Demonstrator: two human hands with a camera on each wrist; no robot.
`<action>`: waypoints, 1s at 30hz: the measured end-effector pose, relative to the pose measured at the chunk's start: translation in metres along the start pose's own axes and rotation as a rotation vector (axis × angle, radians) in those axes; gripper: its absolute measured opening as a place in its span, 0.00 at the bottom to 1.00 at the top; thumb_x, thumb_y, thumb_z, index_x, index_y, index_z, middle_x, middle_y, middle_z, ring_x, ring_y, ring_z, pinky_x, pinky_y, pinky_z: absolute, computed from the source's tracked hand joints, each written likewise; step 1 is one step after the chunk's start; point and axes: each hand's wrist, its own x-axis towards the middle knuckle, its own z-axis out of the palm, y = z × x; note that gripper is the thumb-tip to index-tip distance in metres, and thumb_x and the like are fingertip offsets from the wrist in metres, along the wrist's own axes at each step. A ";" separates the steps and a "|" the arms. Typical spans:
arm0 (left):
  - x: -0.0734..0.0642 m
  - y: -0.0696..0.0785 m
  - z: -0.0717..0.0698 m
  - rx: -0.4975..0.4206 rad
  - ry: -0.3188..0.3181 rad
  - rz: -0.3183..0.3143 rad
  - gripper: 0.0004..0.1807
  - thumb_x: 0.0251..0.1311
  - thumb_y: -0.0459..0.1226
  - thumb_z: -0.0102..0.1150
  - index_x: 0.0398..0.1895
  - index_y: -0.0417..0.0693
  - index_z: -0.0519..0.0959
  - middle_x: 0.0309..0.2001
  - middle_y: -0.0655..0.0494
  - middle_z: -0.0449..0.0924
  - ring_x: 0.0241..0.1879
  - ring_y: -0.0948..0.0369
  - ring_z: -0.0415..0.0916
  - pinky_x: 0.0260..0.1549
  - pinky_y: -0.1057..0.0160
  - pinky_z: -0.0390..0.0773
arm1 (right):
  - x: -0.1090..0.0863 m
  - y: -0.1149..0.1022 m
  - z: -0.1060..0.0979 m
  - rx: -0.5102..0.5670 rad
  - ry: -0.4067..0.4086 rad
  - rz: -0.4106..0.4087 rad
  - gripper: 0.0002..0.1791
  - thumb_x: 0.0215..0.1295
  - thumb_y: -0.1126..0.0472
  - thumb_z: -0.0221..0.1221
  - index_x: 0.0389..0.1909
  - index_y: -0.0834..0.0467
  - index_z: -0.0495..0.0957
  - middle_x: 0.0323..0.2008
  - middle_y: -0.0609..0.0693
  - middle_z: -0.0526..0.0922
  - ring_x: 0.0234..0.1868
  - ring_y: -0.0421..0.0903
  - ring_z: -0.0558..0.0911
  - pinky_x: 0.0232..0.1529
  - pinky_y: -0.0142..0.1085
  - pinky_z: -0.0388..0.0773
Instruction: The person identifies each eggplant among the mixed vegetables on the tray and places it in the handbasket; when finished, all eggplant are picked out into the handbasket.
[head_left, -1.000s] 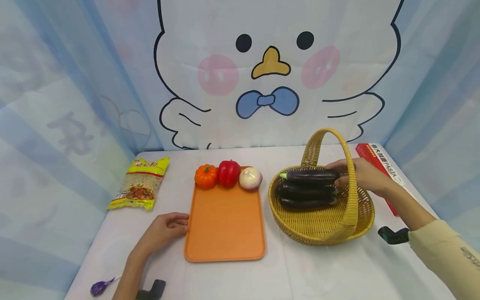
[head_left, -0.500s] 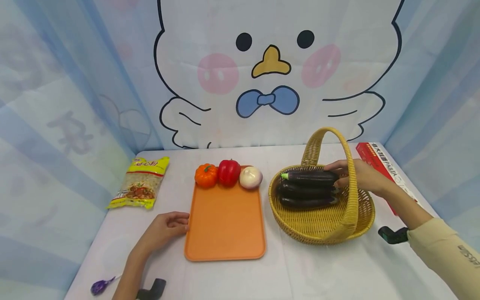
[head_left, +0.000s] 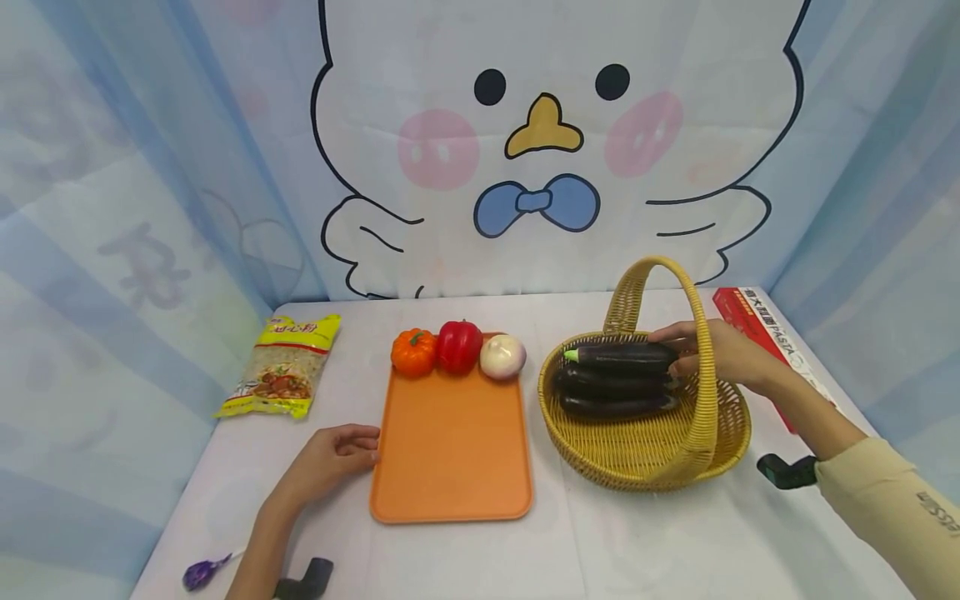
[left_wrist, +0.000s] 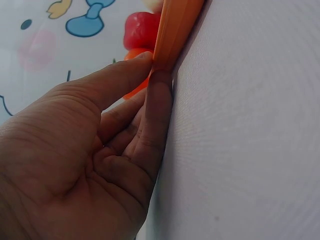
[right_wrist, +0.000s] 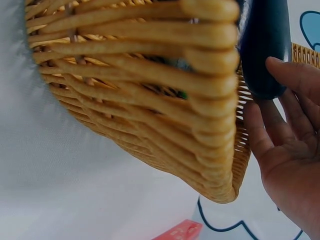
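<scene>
In the head view my left hand [head_left: 330, 461] is at the left edge of an orange tray [head_left: 452, 450], lightly pinching its rim. The left wrist view has the thumb and fingertips of this hand [left_wrist: 110, 120] meeting at the tray's edge [left_wrist: 175, 35]. My right hand [head_left: 701, 350] reaches past the handle of a yellow wicker basket [head_left: 633, 454]. It grips the right end of the rearmost eggplant [head_left: 622, 357], which lies beside two more eggplants [head_left: 615, 407]. In the right wrist view, thumb and fingers curl around the eggplant's end [right_wrist: 265, 60].
A small orange pumpkin [head_left: 413, 353], a red bell pepper [head_left: 459, 347] and a white-purple round vegetable [head_left: 502, 357] line the tray's far end. A yellow food bag [head_left: 281, 367] lies left, a red pasta box [head_left: 757, 325] behind the right arm. A purple lollipop [head_left: 202, 573] is at front left.
The gripped eggplant has shifted very slightly to the right within the basket. Both hands are otherwise in nearly the same places.
</scene>
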 end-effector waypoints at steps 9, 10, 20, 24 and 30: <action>-0.001 0.001 0.000 -0.005 -0.005 0.008 0.25 0.59 0.40 0.70 0.57 0.39 0.78 0.44 0.53 0.84 0.43 0.58 0.82 0.48 0.56 0.79 | 0.001 0.000 -0.001 -0.031 0.007 0.004 0.25 0.60 0.65 0.67 0.60 0.59 0.78 0.51 0.58 0.83 0.43 0.53 0.83 0.42 0.41 0.81; 0.000 0.001 0.000 -0.005 -0.003 0.007 0.25 0.59 0.40 0.70 0.57 0.39 0.78 0.44 0.53 0.84 0.43 0.58 0.82 0.48 0.56 0.79 | 0.001 0.001 -0.001 -0.031 0.009 0.007 0.25 0.60 0.65 0.67 0.59 0.59 0.78 0.51 0.58 0.83 0.43 0.53 0.83 0.42 0.41 0.81; -0.001 0.002 0.001 -0.011 -0.004 -0.002 0.25 0.59 0.40 0.70 0.57 0.40 0.78 0.44 0.54 0.84 0.42 0.58 0.82 0.48 0.56 0.79 | 0.000 0.002 0.000 -0.027 0.015 -0.008 0.26 0.60 0.64 0.68 0.60 0.58 0.77 0.53 0.60 0.82 0.48 0.56 0.83 0.45 0.45 0.81; -0.001 0.002 0.001 -0.005 -0.003 -0.002 0.25 0.59 0.41 0.70 0.57 0.40 0.79 0.43 0.54 0.84 0.42 0.58 0.82 0.48 0.57 0.79 | 0.000 0.003 0.000 -0.038 0.020 -0.008 0.27 0.60 0.63 0.68 0.61 0.59 0.77 0.52 0.60 0.82 0.51 0.59 0.82 0.46 0.48 0.81; -0.001 0.001 0.000 -0.001 -0.006 0.002 0.26 0.59 0.42 0.70 0.57 0.40 0.78 0.43 0.54 0.84 0.42 0.58 0.82 0.48 0.58 0.79 | 0.001 0.003 0.000 -0.073 0.029 -0.014 0.27 0.61 0.62 0.67 0.62 0.59 0.76 0.52 0.59 0.83 0.53 0.59 0.81 0.46 0.46 0.81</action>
